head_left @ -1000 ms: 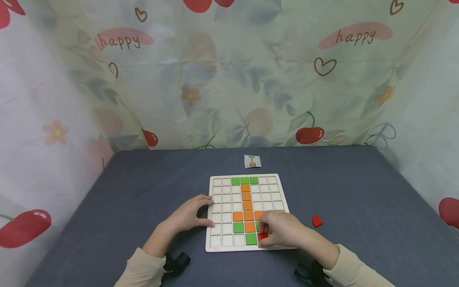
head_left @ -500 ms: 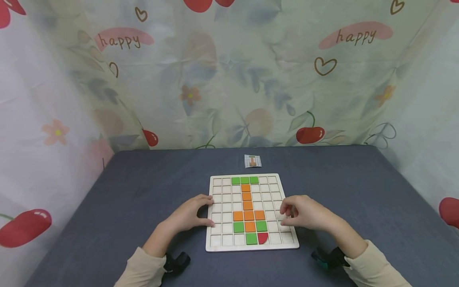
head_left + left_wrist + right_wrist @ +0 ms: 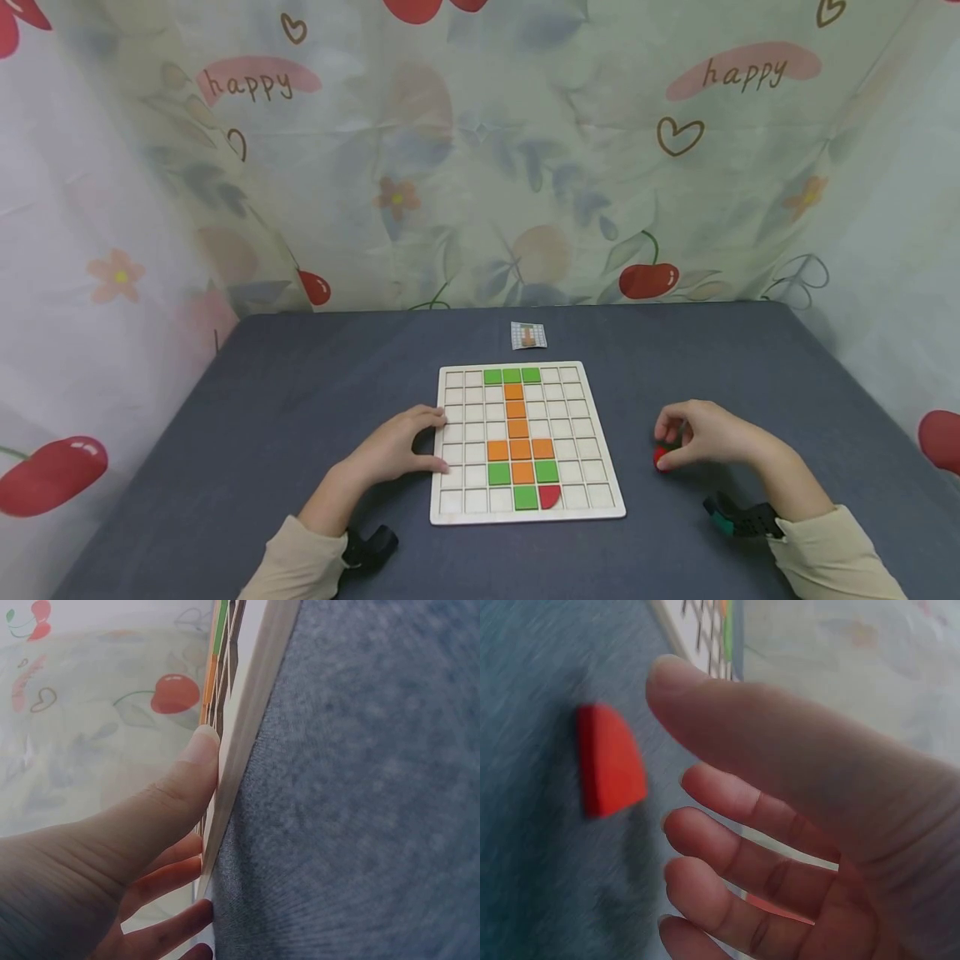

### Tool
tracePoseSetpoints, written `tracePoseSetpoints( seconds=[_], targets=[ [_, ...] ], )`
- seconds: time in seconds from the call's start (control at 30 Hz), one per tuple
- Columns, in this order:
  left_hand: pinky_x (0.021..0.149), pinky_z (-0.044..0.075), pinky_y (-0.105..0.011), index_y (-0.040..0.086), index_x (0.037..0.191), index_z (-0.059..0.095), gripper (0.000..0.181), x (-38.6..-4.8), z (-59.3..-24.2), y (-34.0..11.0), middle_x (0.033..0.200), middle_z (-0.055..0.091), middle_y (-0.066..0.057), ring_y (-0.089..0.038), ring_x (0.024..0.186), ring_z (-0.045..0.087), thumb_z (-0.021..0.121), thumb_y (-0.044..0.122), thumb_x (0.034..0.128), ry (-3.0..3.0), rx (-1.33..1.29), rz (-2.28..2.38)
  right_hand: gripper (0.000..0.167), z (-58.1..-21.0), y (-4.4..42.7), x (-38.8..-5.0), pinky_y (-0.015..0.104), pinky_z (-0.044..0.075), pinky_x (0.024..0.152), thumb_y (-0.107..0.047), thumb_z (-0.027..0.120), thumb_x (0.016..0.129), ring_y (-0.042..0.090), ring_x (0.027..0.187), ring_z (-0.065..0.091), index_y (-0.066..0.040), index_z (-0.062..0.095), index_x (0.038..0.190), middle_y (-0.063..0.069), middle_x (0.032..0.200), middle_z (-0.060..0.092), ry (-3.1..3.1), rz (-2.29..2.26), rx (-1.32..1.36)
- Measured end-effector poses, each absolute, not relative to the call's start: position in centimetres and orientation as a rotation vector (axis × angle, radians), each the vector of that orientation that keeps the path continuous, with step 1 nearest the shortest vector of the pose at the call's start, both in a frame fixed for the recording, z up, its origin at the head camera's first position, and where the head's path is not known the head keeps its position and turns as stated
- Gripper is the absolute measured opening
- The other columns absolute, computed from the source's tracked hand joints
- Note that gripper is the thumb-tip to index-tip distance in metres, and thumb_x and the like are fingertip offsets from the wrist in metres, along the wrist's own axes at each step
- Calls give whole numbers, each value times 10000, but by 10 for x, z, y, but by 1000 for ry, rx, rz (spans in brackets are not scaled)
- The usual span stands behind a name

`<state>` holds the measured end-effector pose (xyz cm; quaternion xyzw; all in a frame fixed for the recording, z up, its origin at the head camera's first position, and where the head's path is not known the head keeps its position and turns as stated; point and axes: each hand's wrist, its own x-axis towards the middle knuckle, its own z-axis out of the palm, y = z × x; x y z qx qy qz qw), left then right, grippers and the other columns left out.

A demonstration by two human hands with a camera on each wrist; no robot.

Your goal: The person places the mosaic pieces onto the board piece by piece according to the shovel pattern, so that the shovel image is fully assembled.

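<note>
A white gridded board (image 3: 453,502) lies on the table, bearing green and orange square tiles and a red quarter-round tile (image 3: 549,497) in its front row. Against its left edge rests my left hand (image 3: 393,446), thumb (image 3: 201,746) on the rim and fingers spread farther along the edge. To the right of the board, my right hand (image 3: 705,433) is over a loose red quarter-round tile (image 3: 611,761). In the right wrist view, thumb and fingers are parted and that tile lies on the cloth, apart from them. In the head view the thumb partly covers it.
A small printed card (image 3: 528,336) with a grid pattern lies behind the board. Dark cloth (image 3: 322,367) covers the table. A patterned curtain (image 3: 480,167) hangs behind it and along both sides.
My right hand has left the red tile in the board's front row and moved right, off the board, to the loose red tile. My left hand has stayed at the board's edge.
</note>
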<state>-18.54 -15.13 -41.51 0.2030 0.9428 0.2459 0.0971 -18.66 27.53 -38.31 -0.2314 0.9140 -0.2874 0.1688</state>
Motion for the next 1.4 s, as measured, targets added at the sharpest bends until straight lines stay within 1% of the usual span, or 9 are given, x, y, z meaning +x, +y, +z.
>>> tracePoseSetpoints(
  seconds=[0.43, 0.6, 0.9, 1.1, 1.4],
  targets=[
    [1055, 390, -452, 42, 1264, 571, 690, -185, -415, -152, 1383, 495, -110, -291, 1286, 461, 800, 367, 700, 2791, 606, 715, 320, -395, 275, -187, 190, 368, 539, -288, 812, 679, -5, 592, 416, -98, 598, 823, -23, 724, 537, 2648, -751, -683],
    [1053, 394, -447, 43, 1262, 573, 692, -185, -415, -151, 1379, 499, -108, -287, 1277, 469, 804, 366, 695, 2797, 599, 710, 302, -395, 273, -185, 193, 365, 549, -272, 806, 683, -3, 613, 416, -96, 599, 815, -28, 727, 535, 2678, -719, -666],
    [1054, 395, -442, 51, 1266, 572, 699, -186, -415, -151, 1380, 500, -98, -279, 1279, 469, 804, 377, 692, 2802, 575, 704, 268, -394, 270, -183, 187, 357, 538, -253, 792, 692, 1, 590, 409, -97, 601, 796, -28, 706, 521, 2708, -705, -654],
    [1052, 398, -443, 51, 1264, 574, 698, -186, -415, -150, 1382, 499, -99, -280, 1275, 471, 807, 370, 689, 2797, 574, 716, 266, -390, 266, -181, 186, 389, 527, -275, 780, 726, -10, 593, 424, -97, 614, 835, -38, 716, 546, 2710, -765, -693],
    [1047, 402, -446, 46, 1266, 571, 697, -186, -416, -151, 1376, 504, -105, -284, 1268, 476, 804, 370, 695, 2804, 591, 712, 261, -382, 250, -177, 178, 418, 556, -286, 789, 723, -23, 622, 451, -130, 625, 854, -50, 763, 567, 2764, -790, -762]
  ],
)
